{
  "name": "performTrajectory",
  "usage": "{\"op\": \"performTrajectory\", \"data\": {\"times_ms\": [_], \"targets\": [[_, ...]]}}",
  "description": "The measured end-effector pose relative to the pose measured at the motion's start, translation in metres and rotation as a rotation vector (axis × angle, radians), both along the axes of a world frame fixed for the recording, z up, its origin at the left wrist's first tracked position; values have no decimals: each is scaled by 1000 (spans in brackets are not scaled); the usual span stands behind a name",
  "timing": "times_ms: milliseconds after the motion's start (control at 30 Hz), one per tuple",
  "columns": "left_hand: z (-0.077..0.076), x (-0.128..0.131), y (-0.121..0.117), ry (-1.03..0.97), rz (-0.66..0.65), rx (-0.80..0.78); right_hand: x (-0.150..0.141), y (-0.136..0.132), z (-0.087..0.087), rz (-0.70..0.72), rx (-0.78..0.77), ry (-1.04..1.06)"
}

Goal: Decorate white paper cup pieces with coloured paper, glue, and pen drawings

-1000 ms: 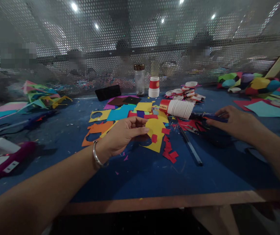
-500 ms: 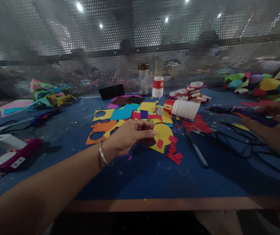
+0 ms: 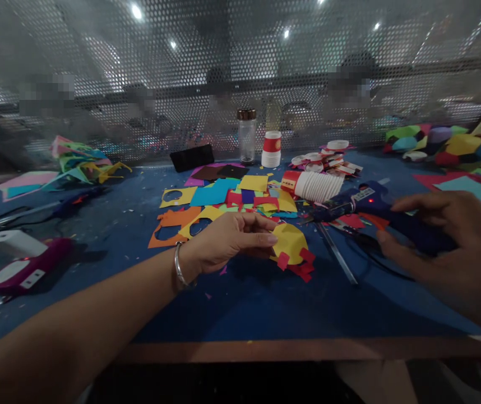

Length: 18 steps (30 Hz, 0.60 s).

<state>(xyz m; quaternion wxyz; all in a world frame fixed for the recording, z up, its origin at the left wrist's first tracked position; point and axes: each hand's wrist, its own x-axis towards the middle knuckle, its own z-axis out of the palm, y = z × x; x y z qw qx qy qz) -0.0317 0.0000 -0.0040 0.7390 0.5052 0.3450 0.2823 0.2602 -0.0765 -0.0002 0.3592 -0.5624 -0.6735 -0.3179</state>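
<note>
Pinched between thumb and fingers of my left hand [image 3: 236, 238] is a yellow paper disc [image 3: 290, 242], held above the table. A small red paper piece [image 3: 283, 260] shows at the disc's lower edge. More red paper scraps [image 3: 303, 271] lie just below it. At the right, my right hand [image 3: 451, 241] is closed around a dark blue glue gun [image 3: 408, 221] with a lit red light and an orange trigger. The gun's nozzle points left toward the disc, apart from it. A clear glue stick [image 3: 338, 254] lies on the table beneath the gun.
A stack of paper cups [image 3: 316, 186] lies on its side behind the gun. Cut coloured paper [image 3: 209, 193] spreads across the middle. A jar [image 3: 246, 137] and upright cups [image 3: 271, 150] stand at the back. A purple power strip [image 3: 26, 269] and another glue gun [image 3: 76, 201] are at left.
My right hand has brought the glue gun left and nearer to the disc. My left hand has shifted slightly right, and the yellow disc is now tilted.
</note>
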Motion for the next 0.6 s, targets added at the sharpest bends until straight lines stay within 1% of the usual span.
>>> {"op": "performTrajectory", "data": {"times_ms": [167, 400, 600], "targets": [[1, 1, 0, 12, -1, -12, 0, 1, -4, 27, 29, -70], [1, 1, -1, 11, -4, -20, -6, -1, 0, 63, 45, -111], [1, 2, -1, -4, -12, -37, -6, -1, 0, 92, 46, -131]]}}
